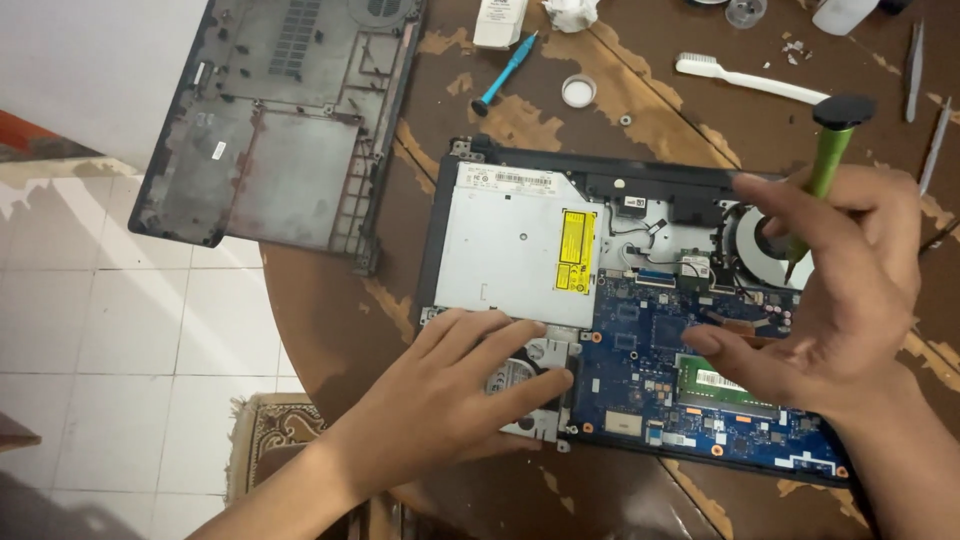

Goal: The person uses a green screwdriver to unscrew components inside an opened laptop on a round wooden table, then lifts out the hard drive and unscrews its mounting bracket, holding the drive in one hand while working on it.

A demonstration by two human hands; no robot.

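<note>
Opened black laptop base (520, 165) with blue circuit board exposed, lying on the worn brown round wooden surface (340, 320). Right hand (835, 300), fingers closed in a grip around a green-handled, black-capped screwdriver (826, 165), holds its tip down near the laptop's round cooling fan (750, 235); exact contact point is probably hidden. Left hand (460, 395) rests flat, fingers spread, on the silver hard drive (525, 375) below the silver optical drive (510, 240). Beyond the laptop: detached grey bottom cover (270, 120), blue screwdriver (505, 72), white toothbrush (750, 80).
</note>
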